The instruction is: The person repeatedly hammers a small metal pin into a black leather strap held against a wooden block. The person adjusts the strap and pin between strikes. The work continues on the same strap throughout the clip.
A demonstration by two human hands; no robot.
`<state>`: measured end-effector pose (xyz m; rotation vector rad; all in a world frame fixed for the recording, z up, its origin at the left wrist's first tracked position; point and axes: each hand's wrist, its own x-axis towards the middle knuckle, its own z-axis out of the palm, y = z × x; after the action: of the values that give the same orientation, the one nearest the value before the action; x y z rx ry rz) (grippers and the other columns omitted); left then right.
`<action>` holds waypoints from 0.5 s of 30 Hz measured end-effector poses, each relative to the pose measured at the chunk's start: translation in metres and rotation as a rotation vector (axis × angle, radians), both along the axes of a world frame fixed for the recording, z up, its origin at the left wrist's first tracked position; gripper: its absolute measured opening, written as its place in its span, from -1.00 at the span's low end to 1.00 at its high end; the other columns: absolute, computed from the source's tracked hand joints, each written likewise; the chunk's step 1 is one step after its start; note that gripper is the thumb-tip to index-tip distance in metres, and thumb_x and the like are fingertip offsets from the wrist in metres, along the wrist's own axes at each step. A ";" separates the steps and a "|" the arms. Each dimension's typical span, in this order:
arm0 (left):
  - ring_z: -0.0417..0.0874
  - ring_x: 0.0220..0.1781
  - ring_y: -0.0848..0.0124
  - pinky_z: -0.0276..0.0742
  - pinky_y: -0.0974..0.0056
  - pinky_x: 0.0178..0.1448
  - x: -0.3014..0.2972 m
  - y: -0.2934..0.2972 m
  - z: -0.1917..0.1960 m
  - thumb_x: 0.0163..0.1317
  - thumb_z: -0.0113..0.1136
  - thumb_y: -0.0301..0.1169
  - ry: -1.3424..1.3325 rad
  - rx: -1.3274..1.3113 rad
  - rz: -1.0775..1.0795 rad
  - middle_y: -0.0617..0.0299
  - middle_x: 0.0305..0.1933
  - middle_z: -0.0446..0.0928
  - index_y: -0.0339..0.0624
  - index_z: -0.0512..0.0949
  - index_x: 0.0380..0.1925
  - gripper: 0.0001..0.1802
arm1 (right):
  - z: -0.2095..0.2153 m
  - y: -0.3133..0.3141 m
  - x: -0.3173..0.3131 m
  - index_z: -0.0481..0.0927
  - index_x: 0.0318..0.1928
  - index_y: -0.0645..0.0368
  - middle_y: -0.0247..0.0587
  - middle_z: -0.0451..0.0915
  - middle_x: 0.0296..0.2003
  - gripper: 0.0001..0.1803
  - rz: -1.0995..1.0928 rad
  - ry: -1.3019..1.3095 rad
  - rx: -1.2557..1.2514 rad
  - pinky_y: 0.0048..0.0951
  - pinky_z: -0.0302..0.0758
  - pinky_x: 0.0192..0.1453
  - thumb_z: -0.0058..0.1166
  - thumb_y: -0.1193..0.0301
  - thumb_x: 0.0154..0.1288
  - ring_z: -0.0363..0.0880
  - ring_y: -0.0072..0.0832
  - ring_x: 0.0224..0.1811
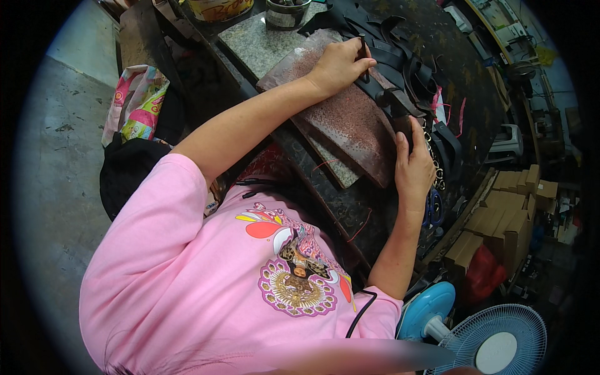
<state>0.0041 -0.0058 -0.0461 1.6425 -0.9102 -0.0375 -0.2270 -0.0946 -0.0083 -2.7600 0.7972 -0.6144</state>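
Note:
My left hand [340, 62] is closed around a thin dark tool [363, 49] whose tip presses down on a black strap [381, 87]. The strap lies across a reddish-brown speckled slab [344, 119] on the dark workbench [456, 56]. My right hand [414, 165] grips the near end of the black strap piece [403, 125] at the slab's right edge, and its fingers hide part of that piece. A pile of black straps [400, 50] lies just beyond both hands.
A grey granite slab [256, 40], a small tin [284, 14] and a yellow bucket [219, 7] stand at the bench's far left. Blue-handled scissors [432, 209], cardboard boxes [506, 215], a blue fan [494, 340] and a colourful bag [137, 103] surround me.

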 end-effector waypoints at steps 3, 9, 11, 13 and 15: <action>0.70 -0.40 0.50 0.60 0.39 -0.31 0.000 0.000 0.000 0.31 0.27 -0.38 -0.003 -0.001 -0.004 0.18 -0.42 0.68 -0.31 0.56 -0.28 -0.81 | -0.001 0.000 0.000 0.49 0.24 -0.05 -0.10 0.69 -0.09 -0.57 0.010 -0.017 -0.005 -0.16 0.58 -0.10 0.00 0.11 0.46 0.70 -0.09 -0.14; 0.70 -0.39 0.50 0.60 0.39 -0.30 -0.001 0.000 0.001 0.30 0.28 -0.38 -0.011 -0.009 -0.020 0.18 -0.42 0.68 -0.32 0.57 -0.28 -0.81 | -0.001 -0.001 -0.001 0.49 0.25 -0.06 -0.11 0.69 -0.09 -0.57 0.001 -0.005 0.001 -0.16 0.58 -0.10 0.00 0.11 0.46 0.70 -0.08 -0.13; 0.71 -0.40 0.46 0.60 0.37 -0.30 -0.001 0.000 0.002 0.29 0.29 -0.37 -0.068 -0.006 -0.015 0.15 -0.42 0.68 -0.32 0.57 -0.28 -0.79 | -0.001 0.000 0.000 0.49 0.25 -0.06 -0.11 0.69 -0.08 -0.57 0.004 -0.009 -0.003 -0.16 0.58 -0.09 0.01 0.11 0.45 0.70 -0.08 -0.13; 0.72 -0.40 0.42 0.59 0.34 -0.30 -0.002 0.000 0.003 0.27 0.30 -0.34 -0.130 0.001 -0.003 0.13 -0.43 0.68 -0.31 0.57 -0.27 -0.77 | 0.000 0.000 0.000 0.49 0.25 -0.07 -0.11 0.69 -0.07 -0.56 -0.002 -0.004 0.004 -0.16 0.58 -0.09 0.00 0.11 0.46 0.70 -0.08 -0.12; 0.73 -0.41 0.36 0.59 0.31 -0.30 -0.004 0.000 0.004 0.26 0.32 -0.32 -0.193 0.015 0.014 0.09 -0.43 0.67 -0.30 0.57 -0.26 -0.76 | 0.000 0.000 0.000 0.49 0.25 -0.07 -0.11 0.69 -0.07 -0.56 -0.005 0.000 0.009 -0.16 0.58 -0.09 -0.01 0.10 0.46 0.70 -0.08 -0.11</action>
<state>-0.0001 -0.0063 -0.0421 1.6871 -1.0460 0.1263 -0.2273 -0.0946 -0.0084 -2.7505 0.8047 -0.6101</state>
